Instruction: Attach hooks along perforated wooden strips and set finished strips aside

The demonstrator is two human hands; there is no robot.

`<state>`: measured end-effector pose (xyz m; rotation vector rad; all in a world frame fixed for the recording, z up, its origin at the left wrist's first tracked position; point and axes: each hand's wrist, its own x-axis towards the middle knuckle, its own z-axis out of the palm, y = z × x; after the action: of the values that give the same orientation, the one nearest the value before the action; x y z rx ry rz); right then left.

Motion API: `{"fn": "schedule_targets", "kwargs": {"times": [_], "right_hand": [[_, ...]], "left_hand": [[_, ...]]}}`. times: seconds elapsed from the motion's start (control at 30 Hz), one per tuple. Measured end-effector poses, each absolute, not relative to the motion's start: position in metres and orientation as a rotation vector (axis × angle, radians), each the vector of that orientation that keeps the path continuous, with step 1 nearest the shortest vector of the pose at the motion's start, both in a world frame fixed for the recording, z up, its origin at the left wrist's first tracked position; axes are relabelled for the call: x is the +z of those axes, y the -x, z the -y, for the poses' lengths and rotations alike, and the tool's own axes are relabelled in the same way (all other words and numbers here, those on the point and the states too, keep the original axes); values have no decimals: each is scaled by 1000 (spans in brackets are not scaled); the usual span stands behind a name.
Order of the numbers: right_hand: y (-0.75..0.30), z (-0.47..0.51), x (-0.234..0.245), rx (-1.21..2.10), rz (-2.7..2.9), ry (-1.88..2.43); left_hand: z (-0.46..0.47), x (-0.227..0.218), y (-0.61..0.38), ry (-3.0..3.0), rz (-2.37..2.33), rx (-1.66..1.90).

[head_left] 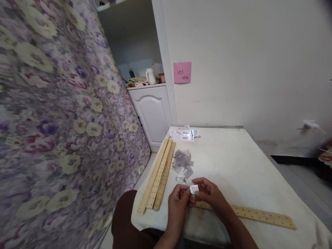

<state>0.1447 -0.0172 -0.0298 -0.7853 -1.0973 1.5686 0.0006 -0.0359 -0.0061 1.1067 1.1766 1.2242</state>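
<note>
A small white piece (194, 188), too small to name exactly, is between my two hands above the table's near part. My left hand (178, 202) is closed, its thumb and fingertips pinching at the left edge of this piece. From the other side my right hand (210, 194) holds it, with the thumb below and the fingers curved. Beneath the right hand lies a long wooden strip with rows of holes (261, 215), partly covered by that hand. Just beyond the left fingertips is a small silvery item (181, 180).
Several perforated wooden strips (159, 176) lie along the table's left side. Small clear bags with metal parts (183, 159) are heaped beside them. Clear printed packaging (181, 135) rests at the far edge of the cloth-covered table (223, 152). A floral curtain (70, 131) hangs at left.
</note>
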Motion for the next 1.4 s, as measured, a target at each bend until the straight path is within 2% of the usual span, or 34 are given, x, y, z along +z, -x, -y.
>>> {"fn": "schedule_targets", "kwargs": {"times": [0.17,0.4,0.53,0.9,1.17,1.3,1.4], "right_hand": [[-140,16,-34,1412,1173,894],[-131,11,-45,1164,1555,1181],[-123,11,-47,1062,1630,1295],[-126,11,-47,1025,1640,1382],[-173,14,-40,1216,1470,1328],[-184,21,-42,1230,1433,1339],[-192,25,-42,1166,1389,1362]], "left_hand": [[49,-11,2,-1115,-1182,1208],[89,-48,25,-1269,-1215,836],[99,-53,34,-1446,-1281,752],[95,-45,50,-1921,-1378,729],[94,-57,65,-2178,-1232,807],[89,-59,50,-2098,-1172,821],[79,-65,28,-1688,-1268,924]]}}
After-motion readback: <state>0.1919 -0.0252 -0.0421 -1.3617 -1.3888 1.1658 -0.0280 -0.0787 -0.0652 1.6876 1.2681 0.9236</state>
